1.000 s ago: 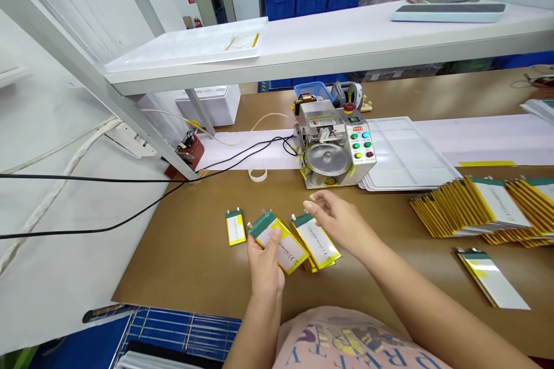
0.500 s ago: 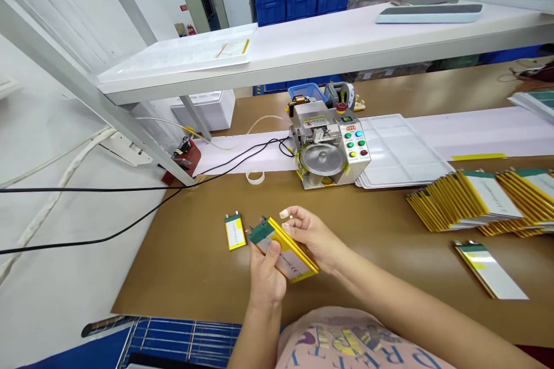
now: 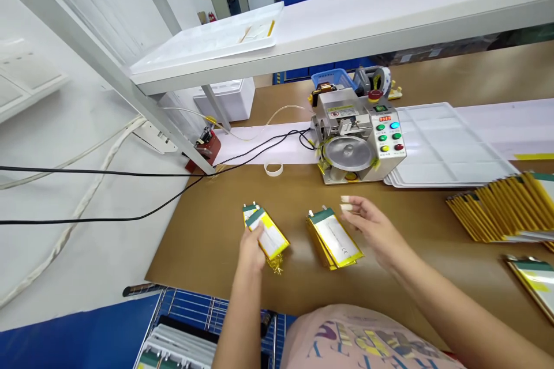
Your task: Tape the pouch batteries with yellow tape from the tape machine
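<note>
My left hand (image 3: 252, 249) grips a flat battery cell (image 3: 270, 236) with a white label, green top and yellow edges. That cell overlaps another cell (image 3: 248, 211) on the brown table, mostly hidden beneath it. My right hand (image 3: 374, 228) is raised with its fingers apart and holds nothing. Just left of its fingertips, a small stack of similar cells (image 3: 338, 237) lies on the table, slightly fanned.
A metal machine (image 3: 348, 147) with coloured buttons stands behind the stack. White trays (image 3: 445, 147) lie to its right. A tape ring (image 3: 273, 170) rests left of it. Many cells (image 3: 502, 210) lean in a row at right. A white shelf (image 3: 346, 29) spans above.
The held cells have parted: a stack now lies on the table near my right hand, and my left hand has moved with one cell over the lone cell at left. The view has shifted.
</note>
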The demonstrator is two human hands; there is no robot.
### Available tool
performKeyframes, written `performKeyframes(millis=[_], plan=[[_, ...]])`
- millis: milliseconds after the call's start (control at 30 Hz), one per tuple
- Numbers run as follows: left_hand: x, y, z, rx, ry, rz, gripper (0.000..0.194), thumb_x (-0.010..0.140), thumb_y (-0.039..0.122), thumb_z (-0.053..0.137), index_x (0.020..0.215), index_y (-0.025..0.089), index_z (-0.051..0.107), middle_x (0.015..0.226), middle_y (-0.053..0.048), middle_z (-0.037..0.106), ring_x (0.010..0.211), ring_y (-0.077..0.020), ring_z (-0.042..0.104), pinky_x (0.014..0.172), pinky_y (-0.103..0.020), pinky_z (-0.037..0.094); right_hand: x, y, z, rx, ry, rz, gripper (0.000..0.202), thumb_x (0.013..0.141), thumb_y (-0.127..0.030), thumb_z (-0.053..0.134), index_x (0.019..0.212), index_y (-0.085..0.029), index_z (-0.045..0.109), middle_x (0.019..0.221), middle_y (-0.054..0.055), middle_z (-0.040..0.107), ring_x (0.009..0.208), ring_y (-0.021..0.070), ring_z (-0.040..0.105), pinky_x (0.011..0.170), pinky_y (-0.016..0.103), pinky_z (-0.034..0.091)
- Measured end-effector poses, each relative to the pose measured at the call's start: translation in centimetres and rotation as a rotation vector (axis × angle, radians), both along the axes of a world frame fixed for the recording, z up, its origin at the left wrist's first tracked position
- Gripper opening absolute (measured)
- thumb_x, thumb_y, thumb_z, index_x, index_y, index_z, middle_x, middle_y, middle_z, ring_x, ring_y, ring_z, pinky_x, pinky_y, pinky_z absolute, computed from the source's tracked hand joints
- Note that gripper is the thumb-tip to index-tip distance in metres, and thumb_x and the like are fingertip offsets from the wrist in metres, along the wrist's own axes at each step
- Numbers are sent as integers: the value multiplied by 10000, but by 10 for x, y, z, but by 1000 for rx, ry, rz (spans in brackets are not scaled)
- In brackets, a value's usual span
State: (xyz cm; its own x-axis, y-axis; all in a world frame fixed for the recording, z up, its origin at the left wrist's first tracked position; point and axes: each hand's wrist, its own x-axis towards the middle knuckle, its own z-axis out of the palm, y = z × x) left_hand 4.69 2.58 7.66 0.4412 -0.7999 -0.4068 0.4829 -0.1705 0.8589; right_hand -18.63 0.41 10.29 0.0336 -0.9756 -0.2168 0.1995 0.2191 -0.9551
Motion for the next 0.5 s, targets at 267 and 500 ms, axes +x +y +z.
performKeyframes(millis=[267, 500], plan=[[88, -65, -61, 184, -200, 5, 164, 658, 63, 607, 755, 142, 502, 637, -32, 630, 557, -166, 618, 664, -396, 508, -33, 7, -17, 124, 45, 60, 306, 551, -363, 701, 792, -209, 591, 751, 3, 576, 702, 142, 524, 639, 265, 393], [96, -80, -83, 319, -495, -23, 184, 723, 154, 591, 891, 120, 526, 742, -12, 623, 629, -121, 605, 631, -319, 513, -50, 1, -29, 175, 82, 27, 338, 505, -371, 726, 776, -208, 606, 721, -10, 565, 661, 123, 506, 581, 243, 357]])
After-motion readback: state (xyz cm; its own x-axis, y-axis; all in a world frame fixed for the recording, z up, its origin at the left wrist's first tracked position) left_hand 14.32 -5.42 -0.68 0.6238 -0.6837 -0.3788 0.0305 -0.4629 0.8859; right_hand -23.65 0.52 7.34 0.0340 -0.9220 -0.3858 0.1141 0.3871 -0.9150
